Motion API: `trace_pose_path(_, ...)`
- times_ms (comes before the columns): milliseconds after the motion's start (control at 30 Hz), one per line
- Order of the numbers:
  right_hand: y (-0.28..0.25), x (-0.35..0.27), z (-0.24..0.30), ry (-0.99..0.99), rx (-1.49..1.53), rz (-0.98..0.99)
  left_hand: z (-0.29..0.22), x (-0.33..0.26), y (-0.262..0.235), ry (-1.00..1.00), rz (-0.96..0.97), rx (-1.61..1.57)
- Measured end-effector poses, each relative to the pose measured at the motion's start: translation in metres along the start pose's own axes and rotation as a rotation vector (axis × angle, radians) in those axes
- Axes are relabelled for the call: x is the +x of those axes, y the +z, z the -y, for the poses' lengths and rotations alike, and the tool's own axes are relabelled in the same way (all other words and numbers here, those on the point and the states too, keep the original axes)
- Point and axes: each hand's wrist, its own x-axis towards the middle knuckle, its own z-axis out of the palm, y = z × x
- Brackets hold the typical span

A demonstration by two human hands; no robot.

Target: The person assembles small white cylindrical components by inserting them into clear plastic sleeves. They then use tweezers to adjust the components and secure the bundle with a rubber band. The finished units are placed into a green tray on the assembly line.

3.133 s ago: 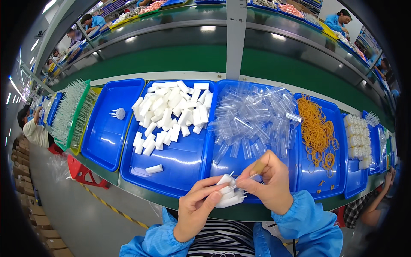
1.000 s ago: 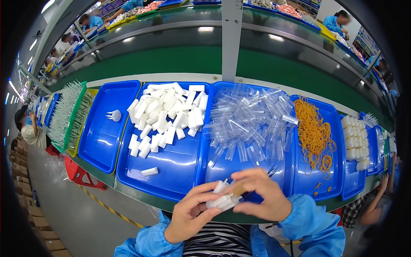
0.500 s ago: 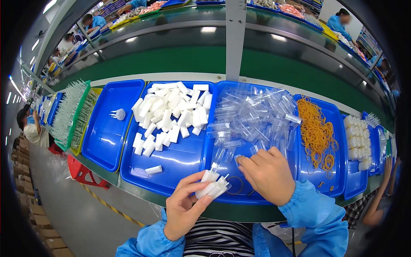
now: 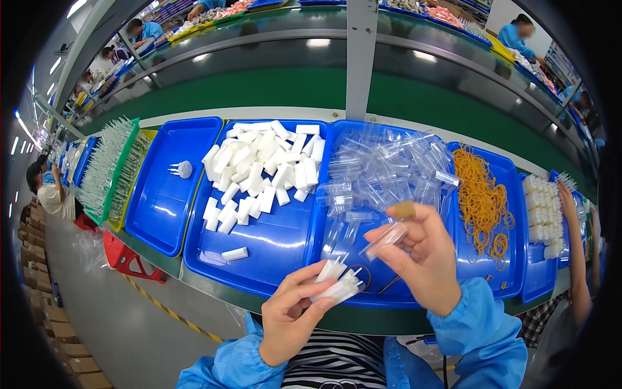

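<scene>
"What's the left hand (image 4: 285,321) doing?"
"Pinching a white bundle (image 4: 337,288), thin tips poking out, over the tube tray's (image 4: 372,299) near edge."
"And the right hand (image 4: 424,259)?"
"Finger and thumb pinch a clear tube (image 4: 387,240) above that tray, apart from the bundle."
"Around them?"
"A tube pile (image 4: 389,172) ahead, white blocks (image 4: 256,162) left, rubber bands (image 4: 479,198) right."

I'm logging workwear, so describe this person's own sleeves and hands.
Bright blue sleeves end in gathered cuffs. The left hand is gloveless; the right hand is too, but a tan wrap sits on one of its fingers.
</scene>
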Motion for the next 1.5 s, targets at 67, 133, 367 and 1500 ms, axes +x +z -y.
trace_pose_path(67,0.003,-0.008,-0.003,-0.002,-0.037,0.071,0.000,0.000,0.003,0.015,-0.014,-0.005)
trace_pose_path(133,0.006,-0.014,-0.006,-0.040,-0.112,0.106,-0.002,0.002,0.004,0.030,-0.023,0.022)
trace_pose_path(367,0.004,-0.016,-0.009,-0.098,-0.377,0.164,0.000,-0.001,0.004,0.053,-0.021,0.067)
trace_pose_path(1500,-0.014,-0.023,-0.026,-0.065,-0.269,0.312,0.010,-0.007,0.001,0.192,0.080,-0.042)
